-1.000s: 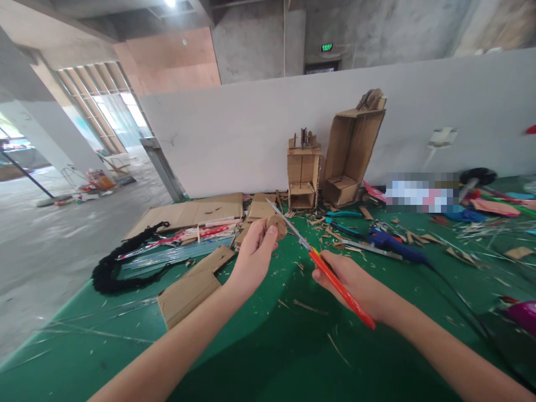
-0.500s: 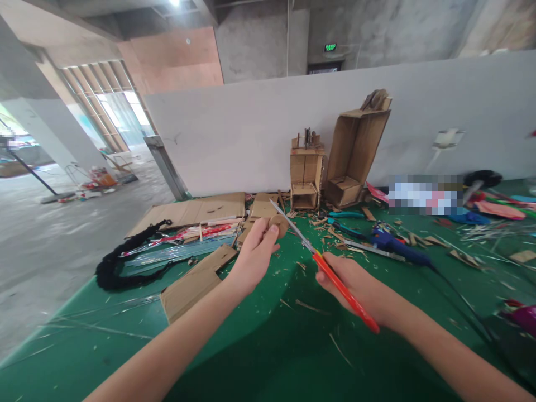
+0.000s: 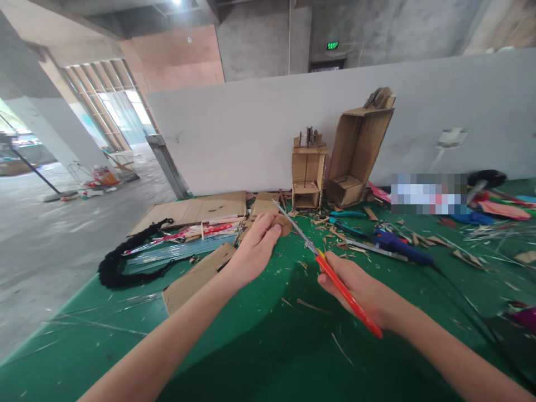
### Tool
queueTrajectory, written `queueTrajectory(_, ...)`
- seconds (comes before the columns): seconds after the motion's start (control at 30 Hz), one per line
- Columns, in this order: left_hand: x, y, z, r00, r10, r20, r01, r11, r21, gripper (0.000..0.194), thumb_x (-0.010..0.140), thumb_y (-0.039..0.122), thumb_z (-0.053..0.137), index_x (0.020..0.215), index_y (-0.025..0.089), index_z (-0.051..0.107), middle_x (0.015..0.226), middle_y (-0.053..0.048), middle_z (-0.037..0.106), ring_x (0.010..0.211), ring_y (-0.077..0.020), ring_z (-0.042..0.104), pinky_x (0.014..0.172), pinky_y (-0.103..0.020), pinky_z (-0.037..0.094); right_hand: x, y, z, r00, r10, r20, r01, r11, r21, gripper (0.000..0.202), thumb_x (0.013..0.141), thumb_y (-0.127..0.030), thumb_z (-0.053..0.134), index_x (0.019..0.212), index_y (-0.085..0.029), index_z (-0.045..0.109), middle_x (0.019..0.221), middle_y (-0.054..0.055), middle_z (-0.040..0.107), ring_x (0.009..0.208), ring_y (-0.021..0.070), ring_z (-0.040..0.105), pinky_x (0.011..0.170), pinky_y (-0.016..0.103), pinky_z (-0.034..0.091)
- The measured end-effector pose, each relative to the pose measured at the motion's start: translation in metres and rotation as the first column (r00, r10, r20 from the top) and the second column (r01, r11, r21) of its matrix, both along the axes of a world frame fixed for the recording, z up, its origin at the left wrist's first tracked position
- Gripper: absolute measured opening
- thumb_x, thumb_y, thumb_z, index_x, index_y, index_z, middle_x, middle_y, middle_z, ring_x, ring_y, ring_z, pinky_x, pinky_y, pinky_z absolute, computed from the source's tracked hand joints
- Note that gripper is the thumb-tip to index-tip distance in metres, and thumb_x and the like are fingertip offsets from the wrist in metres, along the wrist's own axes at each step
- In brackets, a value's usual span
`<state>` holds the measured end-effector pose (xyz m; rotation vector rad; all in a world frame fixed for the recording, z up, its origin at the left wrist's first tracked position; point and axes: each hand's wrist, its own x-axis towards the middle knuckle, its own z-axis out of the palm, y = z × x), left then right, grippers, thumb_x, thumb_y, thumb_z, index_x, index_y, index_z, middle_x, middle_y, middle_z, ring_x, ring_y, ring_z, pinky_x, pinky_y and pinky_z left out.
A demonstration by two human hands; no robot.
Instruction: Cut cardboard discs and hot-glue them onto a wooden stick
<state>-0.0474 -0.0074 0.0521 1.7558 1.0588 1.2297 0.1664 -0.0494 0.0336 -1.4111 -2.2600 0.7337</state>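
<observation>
My left hand (image 3: 257,248) pinches a small round cardboard disc (image 3: 285,225) between thumb and fingers; the fingers cover part of it. Red-handled scissors (image 3: 345,293) are gripped in my right hand (image 3: 352,282), their blades pointing up and left. The blade tips lie close beside the disc, and I cannot tell whether they touch it. Beneath my left forearm lies a notched cardboard piece (image 3: 196,279). Beyond the hands, a small cardboard box frame (image 3: 305,173) stands upright next to a taller open cardboard box (image 3: 358,148).
A blue glue gun (image 3: 400,245), teal-handled pliers (image 3: 345,226) and cardboard scraps lie on the green table (image 3: 268,346) to the right. On the left are a black fuzzy bundle (image 3: 113,265), clear plastic strips (image 3: 171,251) and a flat cardboard sheet (image 3: 192,209). A white partition (image 3: 234,134) stands behind.
My left hand has turned slightly, and the disc in it has shifted a little to the right. The scissors stay almost in place in my right hand.
</observation>
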Motion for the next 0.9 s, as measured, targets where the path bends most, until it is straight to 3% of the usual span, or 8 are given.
queueTrajectory(0.13, 0.001, 0.000, 0.000, 1.000, 0.002, 0.019, -0.001, 1.000, -0.012, 0.024, 0.088, 0.038, 0.041, 0.093, 0.021, 0.057, 0.101, -0.006, 0.055, 0.089, -0.0167, 0.054, 0.078, -0.032, 0.048, -0.004, -0.001, -0.001, 1.000, -0.005, -0.025, 0.004, 0.999, -0.046, 0.031, 0.091, -0.048, 0.036, 0.074, -0.023, 0.035, 0.071, 0.000, 0.048, 0.059, 0.0137, 0.044, 0.052, 0.028, 0.037)
queueTrajectory(0.3, 0.002, 0.000, 0.002, 0.998, 0.067, 0.007, -0.067, 0.998, 0.012, 0.023, 0.085, 0.040, 0.046, 0.083, 0.019, 0.056, 0.092, -0.004, 0.057, 0.090, -0.0179, 0.053, 0.082, -0.031, 0.044, -0.005, 0.000, -0.005, 0.999, -0.020, -0.032, 0.018, 0.999, -0.038, 0.031, 0.091, -0.047, 0.036, 0.072, -0.023, 0.031, 0.069, -0.002, 0.045, 0.057, 0.0127, 0.043, 0.052, 0.028, 0.037)
queueTrajectory(0.43, 0.002, -0.003, 0.004, 0.995, 0.090, -0.046, -0.088, 0.995, 0.047, 0.022, 0.088, 0.038, 0.042, 0.082, 0.020, 0.052, 0.083, -0.001, 0.053, 0.082, -0.0159, 0.051, 0.079, -0.029, 0.043, -0.002, 0.000, -0.006, 0.996, 0.024, -0.083, -0.028, 0.998, -0.047, 0.029, 0.091, -0.049, 0.035, 0.080, -0.023, 0.035, 0.074, -0.001, 0.046, 0.061, 0.0134, 0.044, 0.056, 0.029, 0.040)
queueTrajectory(0.67, -0.004, -0.003, 0.015, 0.973, 0.043, -0.227, -0.003, 0.985, 0.174, 0.023, 0.090, 0.030, 0.036, 0.072, 0.020, 0.044, 0.083, -0.002, 0.048, 0.082, -0.0163, 0.046, 0.078, -0.031, 0.038, 0.004, -0.001, 0.000, 0.988, 0.105, -0.116, -0.112, 0.992, -0.063, 0.031, 0.091, -0.051, 0.036, 0.095, -0.021, 0.041, 0.090, 0.005, 0.053, 0.076, 0.0178, 0.052, 0.066, 0.033, 0.044)
queueTrajectory(0.9, -0.013, 0.001, 0.026, 0.939, -0.041, -0.340, 0.110, 0.976, 0.186, 0.023, 0.091, 0.029, 0.034, 0.074, 0.020, 0.046, 0.087, -0.004, 0.048, 0.088, -0.0183, 0.045, 0.083, -0.034, 0.037, 0.003, 0.000, -0.002, 0.998, 0.043, -0.050, -0.048, 0.994, -0.098, 0.037, 0.091, -0.057, 0.030, 0.080, -0.022, 0.034, 0.074, -0.001, 0.047, 0.062, 0.0136, 0.043, 0.058, 0.030, 0.040)
